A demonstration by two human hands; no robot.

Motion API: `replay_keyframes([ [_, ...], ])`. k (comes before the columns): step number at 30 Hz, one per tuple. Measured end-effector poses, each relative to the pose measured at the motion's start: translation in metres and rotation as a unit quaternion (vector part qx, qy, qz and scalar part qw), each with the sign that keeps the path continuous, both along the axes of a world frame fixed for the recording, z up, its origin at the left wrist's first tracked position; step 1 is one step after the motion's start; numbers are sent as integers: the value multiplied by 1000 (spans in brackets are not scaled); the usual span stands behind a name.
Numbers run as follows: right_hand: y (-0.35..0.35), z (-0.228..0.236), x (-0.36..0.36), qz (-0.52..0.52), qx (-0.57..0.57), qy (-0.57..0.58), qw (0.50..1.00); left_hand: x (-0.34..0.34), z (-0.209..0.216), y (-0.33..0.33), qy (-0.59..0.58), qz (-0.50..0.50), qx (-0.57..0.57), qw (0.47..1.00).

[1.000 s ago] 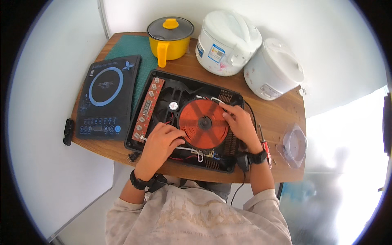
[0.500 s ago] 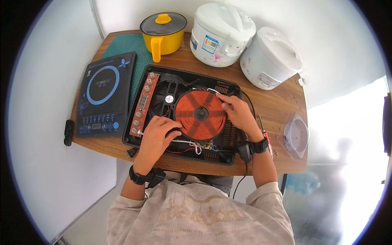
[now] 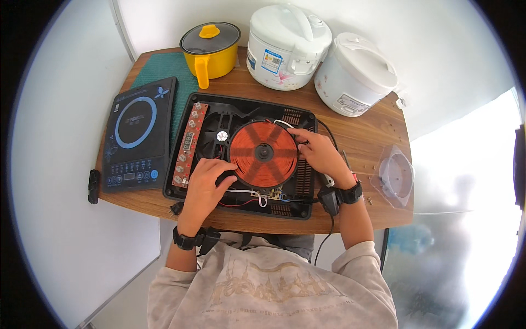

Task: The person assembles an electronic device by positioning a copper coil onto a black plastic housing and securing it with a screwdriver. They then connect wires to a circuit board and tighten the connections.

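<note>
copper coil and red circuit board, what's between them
The head view shows the black fan with its round white label between the copper coil and the red circuit board; the left hand partly covers the gap's nearer end.

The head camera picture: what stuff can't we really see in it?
All in the head view:
Under the copper coil: the coil hides it.
Beneath the left hand: the hand covers it.
Inside the yellow pot: its dark lid covers it.
Inside the rice cooker with the blue-edged label: shut lid.
Little bits on the table: too small to name.
</note>
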State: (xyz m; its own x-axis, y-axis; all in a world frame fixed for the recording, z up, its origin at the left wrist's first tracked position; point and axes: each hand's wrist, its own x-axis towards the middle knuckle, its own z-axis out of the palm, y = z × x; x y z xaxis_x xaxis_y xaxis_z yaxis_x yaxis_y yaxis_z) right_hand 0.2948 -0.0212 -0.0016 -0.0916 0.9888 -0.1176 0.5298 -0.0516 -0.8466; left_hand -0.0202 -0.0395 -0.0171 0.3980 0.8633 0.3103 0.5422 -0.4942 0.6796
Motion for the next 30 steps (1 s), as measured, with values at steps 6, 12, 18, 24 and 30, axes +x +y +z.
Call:
replay_keyframes([
  [6,-2,5,0,-28,-18,-7,999,1,1,-1,3,-6,1,1000],
  [12,-2,0,-1,-49,3,15,999,0,1,-1,1,-4,3,1000],
  [18,5,-3,11,-52,17,115,992,3,4,-2,-19,0,-11,1000],
  [24,13,-6,10,-59,43,76,994,8,10,-3,-10,12,-31,999],
  [30,14,-15,14,-58,52,35,996,13,8,-6,2,2,-11,1000],
])
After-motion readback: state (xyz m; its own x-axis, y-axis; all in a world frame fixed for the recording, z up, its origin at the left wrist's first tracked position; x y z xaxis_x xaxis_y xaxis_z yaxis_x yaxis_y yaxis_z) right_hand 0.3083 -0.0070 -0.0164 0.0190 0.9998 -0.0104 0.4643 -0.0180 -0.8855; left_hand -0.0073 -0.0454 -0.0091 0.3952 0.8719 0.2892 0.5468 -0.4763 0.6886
